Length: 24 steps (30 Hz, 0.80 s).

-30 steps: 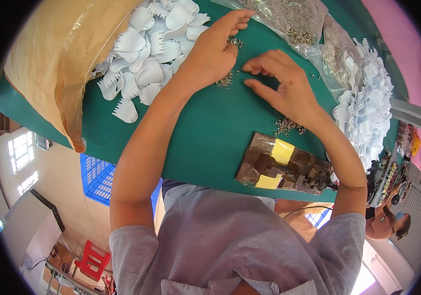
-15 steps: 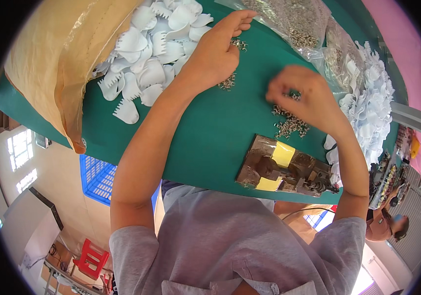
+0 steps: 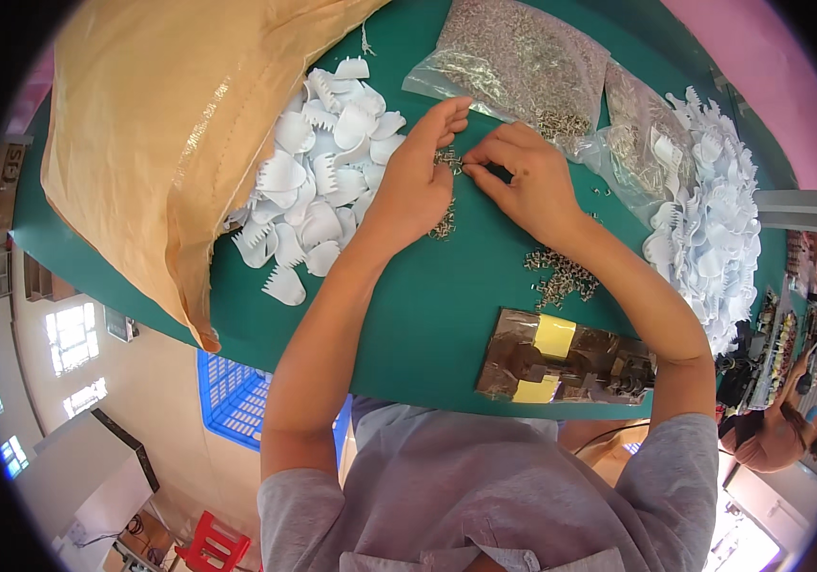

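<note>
My left hand [image 3: 418,181] rests on the green table with its fingers stretched forward, beside a small heap of metal clips [image 3: 444,227]. It appears to hold nothing. Across from it, my right hand [image 3: 527,186] has thumb and forefinger pinched together at the edge of those clips; whatever is between the tips is too small to make out. White plastic pieces with toothed edges [image 3: 322,224] lie in a loose pile left of my left hand. Closer to me, below my right forearm, sits another heap of metal clips [image 3: 561,278].
A brown metal fixture with yellow patches [image 3: 553,337] sits at the near table edge. Clear bags of clips [image 3: 513,62] lie at the back. More white pieces [image 3: 709,224] are heaped at right, and a large tan sack [image 3: 141,143] stands left. A blue crate [image 3: 232,400] is below the table.
My right hand has moved from the near clip heap, forward and left, to the clips beside my left hand. The whole view has shifted, with more of the table's far side showing.
</note>
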Tool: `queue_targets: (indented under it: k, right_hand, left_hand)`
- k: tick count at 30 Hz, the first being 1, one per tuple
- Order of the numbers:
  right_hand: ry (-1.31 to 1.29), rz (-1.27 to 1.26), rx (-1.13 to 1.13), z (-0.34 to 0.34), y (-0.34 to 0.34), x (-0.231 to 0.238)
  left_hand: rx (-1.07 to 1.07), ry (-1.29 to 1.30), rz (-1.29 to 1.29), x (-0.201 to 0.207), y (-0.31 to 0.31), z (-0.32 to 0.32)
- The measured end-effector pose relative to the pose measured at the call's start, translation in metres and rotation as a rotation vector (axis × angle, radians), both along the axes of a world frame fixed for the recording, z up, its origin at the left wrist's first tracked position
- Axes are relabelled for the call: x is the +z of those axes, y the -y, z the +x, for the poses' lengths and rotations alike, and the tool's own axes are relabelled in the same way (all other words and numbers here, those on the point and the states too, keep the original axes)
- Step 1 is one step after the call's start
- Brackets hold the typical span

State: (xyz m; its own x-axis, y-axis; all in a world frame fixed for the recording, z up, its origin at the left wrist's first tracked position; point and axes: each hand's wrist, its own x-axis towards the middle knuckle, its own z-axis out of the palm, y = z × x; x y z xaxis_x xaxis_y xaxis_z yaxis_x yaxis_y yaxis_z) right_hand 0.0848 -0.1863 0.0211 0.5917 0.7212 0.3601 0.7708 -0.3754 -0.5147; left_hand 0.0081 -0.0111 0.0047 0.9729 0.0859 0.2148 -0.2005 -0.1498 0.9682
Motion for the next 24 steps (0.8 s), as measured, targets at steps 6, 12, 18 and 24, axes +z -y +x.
queue_targets:
  k: [6, 12, 18, 24]
  right_hand:
    - [-0.017, -0.032, 0.024, -0.0001, 0.0005, 0.0047]
    - [0.001, -0.033, 0.035, -0.0029, -0.0015, 0.0081]
    - [0.001, -0.062, 0.063, -0.0020, 0.0023, 0.0068]
    - [-0.006, -0.031, 0.065, -0.0073, -0.0002, 0.0063]
  left_hand:
    - [-0.042, -0.063, -0.025, 0.0009, -0.0015, 0.0024]
    - [-0.040, -0.061, -0.010, 0.0017, -0.0035, 0.0026]
    - [-0.008, -0.025, -0.006, -0.0013, -0.0019, 0.0026]
    - [-0.006, -0.012, 0.012, -0.0014, -0.0024, 0.0023]
